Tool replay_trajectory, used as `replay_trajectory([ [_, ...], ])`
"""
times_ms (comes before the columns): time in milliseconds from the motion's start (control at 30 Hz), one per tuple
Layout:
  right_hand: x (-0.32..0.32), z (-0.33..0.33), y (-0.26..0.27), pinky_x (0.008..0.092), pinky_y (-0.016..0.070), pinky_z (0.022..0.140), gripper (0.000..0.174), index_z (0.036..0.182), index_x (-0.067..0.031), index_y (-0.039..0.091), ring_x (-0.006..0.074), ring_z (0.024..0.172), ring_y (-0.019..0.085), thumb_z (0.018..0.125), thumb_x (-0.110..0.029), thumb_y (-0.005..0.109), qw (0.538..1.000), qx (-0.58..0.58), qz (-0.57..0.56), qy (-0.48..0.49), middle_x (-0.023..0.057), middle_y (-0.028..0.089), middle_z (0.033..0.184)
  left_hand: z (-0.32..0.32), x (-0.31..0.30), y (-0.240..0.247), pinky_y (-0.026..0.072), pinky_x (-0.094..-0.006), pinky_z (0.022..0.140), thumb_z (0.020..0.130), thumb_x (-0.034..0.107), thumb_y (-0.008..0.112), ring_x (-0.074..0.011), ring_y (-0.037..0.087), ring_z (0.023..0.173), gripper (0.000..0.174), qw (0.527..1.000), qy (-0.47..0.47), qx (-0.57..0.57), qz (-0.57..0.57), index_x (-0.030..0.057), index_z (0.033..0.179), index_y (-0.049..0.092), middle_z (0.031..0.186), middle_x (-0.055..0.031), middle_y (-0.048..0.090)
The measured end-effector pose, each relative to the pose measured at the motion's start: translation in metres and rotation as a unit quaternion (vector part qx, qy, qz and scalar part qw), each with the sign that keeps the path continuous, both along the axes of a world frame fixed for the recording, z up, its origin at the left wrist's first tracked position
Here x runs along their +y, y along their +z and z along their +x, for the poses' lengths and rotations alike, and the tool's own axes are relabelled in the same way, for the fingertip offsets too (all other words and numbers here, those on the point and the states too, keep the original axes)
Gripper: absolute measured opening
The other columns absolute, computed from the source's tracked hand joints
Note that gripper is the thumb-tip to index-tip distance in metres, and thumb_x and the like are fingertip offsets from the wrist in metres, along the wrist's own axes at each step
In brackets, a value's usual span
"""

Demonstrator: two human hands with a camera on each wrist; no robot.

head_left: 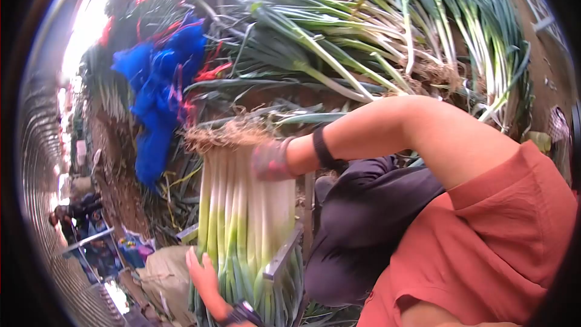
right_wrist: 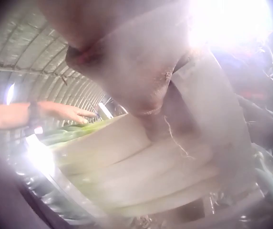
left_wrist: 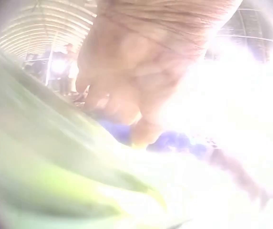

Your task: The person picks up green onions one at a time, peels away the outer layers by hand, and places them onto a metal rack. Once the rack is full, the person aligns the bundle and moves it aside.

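A thick row of leeks (head_left: 233, 206) lies with white stalks toward the roots (head_left: 227, 135) and green leaves at the other end. My right hand (head_left: 272, 160), in a grey and pink glove, grips stalks close to the roots; its glove (right_wrist: 136, 62) covers part of the white stalks (right_wrist: 155, 176) in the right wrist view. Bare and with fingers extended, my left hand (head_left: 204, 274) touches the outer edge of the leaves. In the left wrist view this hand (left_wrist: 136, 62) is above blurred leaves (left_wrist: 46, 148); its fingertips are partly washed out by glare.
Metal bars (head_left: 283, 254) stand at both sides of the bundle. More leeks (head_left: 357, 24) are heaped beyond my right arm. Blue netting (head_left: 158, 97) with red strings lies beyond the roots. A person (head_left: 82, 215) is farther off at the left, beside a metal frame (head_left: 91, 240).
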State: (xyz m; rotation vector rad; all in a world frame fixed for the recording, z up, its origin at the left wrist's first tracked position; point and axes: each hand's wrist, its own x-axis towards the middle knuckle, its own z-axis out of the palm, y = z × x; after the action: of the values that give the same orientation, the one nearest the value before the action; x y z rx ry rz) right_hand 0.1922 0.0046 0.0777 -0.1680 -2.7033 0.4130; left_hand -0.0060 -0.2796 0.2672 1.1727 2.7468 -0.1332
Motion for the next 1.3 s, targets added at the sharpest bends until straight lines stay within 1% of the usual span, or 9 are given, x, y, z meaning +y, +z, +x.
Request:
replay_trajectory([
  [167,-0.007,-0.009,-0.041,0.0361,0.0511,0.064,0.01,0.077,-0.0076,0.063,0.0289,0.08,0.062,0.072,-0.011,0.054,0.982,0.135,-0.107,0.082,0.0074,0.063,0.079,0.099,-0.021,0.003,0.0348,-0.0381,0.1,0.088,0.009,0.045,-0.0337,0.048,0.119,0.035,0.996,-0.051,-0.061,0.04,0.0014,0.12,0.056,0.124,-0.0204,0.054],
  [200,0.008,0.018,0.033,0.034,0.0495,0.074,0.014,0.088,-0.008,0.06,0.0277,0.091,0.058,0.077,-0.014,0.052,0.983,-0.144,-0.038,0.11,0.0069,0.059,0.087,0.099,-0.047,-0.012,0.0325,-0.0404,0.102,0.089,0.011,0.046,-0.0347,0.045,0.122,0.033,0.994,-0.09,-0.053,0.013,0.0,0.119,0.056,0.126,-0.0197,0.052],
  [233,-0.006,0.01,-0.006,0.0343,0.049,0.08,0.017,0.094,-0.0073,0.056,0.0268,0.096,0.056,0.08,-0.016,0.052,0.95,-0.007,-0.307,0.055,0.0095,0.057,0.095,0.099,-0.066,-0.024,0.0302,-0.0427,0.105,0.091,0.014,0.047,-0.0357,0.042,0.125,0.032,0.991,-0.128,-0.043,-0.014,-0.0014,0.118,0.057,0.128,-0.019,0.051],
  [400,0.031,0.124,0.042,0.0402,0.0506,0.08,0.028,0.107,-0.0042,0.055,0.0318,0.097,0.059,0.079,-0.008,0.055,0.954,0.21,-0.2,0.072,0.0146,0.059,0.104,0.133,-0.045,-0.031,0.0387,-0.0396,0.095,0.082,0.003,0.046,-0.0357,0.053,0.11,0.034,0.986,-0.159,0.043,-0.013,0.0025,0.113,0.06,0.116,-0.0193,0.058],
  [833,0.112,0.249,-0.155,0.0423,0.0485,0.083,0.052,0.124,-0.0041,0.044,0.0324,0.097,0.061,0.082,-0.031,0.062,0.766,-0.269,-0.274,-0.516,0.0176,0.06,0.108,0.162,-0.025,-0.027,0.0462,-0.0429,0.075,0.077,0.001,0.043,-0.0424,0.057,0.085,0.035,1.0,0.016,0.005,-0.014,0.0018,0.106,0.063,0.095,-0.0228,0.062],
  [1100,0.152,0.226,-0.136,0.0346,0.0522,0.074,0.028,0.106,-0.0023,0.062,0.028,0.086,0.063,0.081,-0.014,0.06,0.816,-0.253,-0.396,-0.337,0.0111,0.062,0.094,0.166,-0.029,-0.037,0.0431,-0.0468,0.077,0.08,0.007,0.047,-0.0382,0.057,0.085,0.027,0.99,-0.079,0.112,-0.018,0.0034,0.1,0.065,0.094,-0.0182,0.065],
  [1167,0.131,0.261,-0.091,0.0336,0.0522,0.074,0.039,0.115,0.0013,0.053,0.0212,0.083,0.064,0.078,-0.007,0.062,0.362,0.117,-0.913,-0.148,0.013,0.062,0.105,0.166,-0.029,-0.041,0.0419,-0.0449,0.082,0.084,0.009,0.048,-0.0357,0.056,0.093,0.026,0.998,0.008,0.066,0.011,0.0031,0.104,0.063,0.101,-0.0169,0.063],
  [1233,0.105,0.299,-0.06,0.0295,0.0519,0.071,0.037,0.117,0.003,0.052,0.0188,0.078,0.062,0.082,-0.007,0.058,0.247,0.096,-0.964,0.02,0.009,0.061,0.098,0.165,-0.028,-0.043,0.0417,-0.0425,0.085,0.079,0.006,0.052,-0.0336,0.057,0.099,0.032,0.997,0.035,0.066,0.022,0.0062,0.109,0.063,0.104,-0.0139,0.064],
  [1300,0.095,0.306,-0.062,0.0312,0.0518,0.066,0.034,0.105,-0.0037,0.058,0.0147,0.073,0.06,0.079,-0.023,0.068,0.469,-0.012,-0.868,-0.161,0.0039,0.058,0.085,0.17,-0.028,-0.038,0.0404,-0.0426,0.087,0.079,0.008,0.052,-0.0322,0.057,0.099,0.033,0.997,0.065,0.045,0.023,0.0084,0.11,0.063,0.106,-0.0134,0.063],
])
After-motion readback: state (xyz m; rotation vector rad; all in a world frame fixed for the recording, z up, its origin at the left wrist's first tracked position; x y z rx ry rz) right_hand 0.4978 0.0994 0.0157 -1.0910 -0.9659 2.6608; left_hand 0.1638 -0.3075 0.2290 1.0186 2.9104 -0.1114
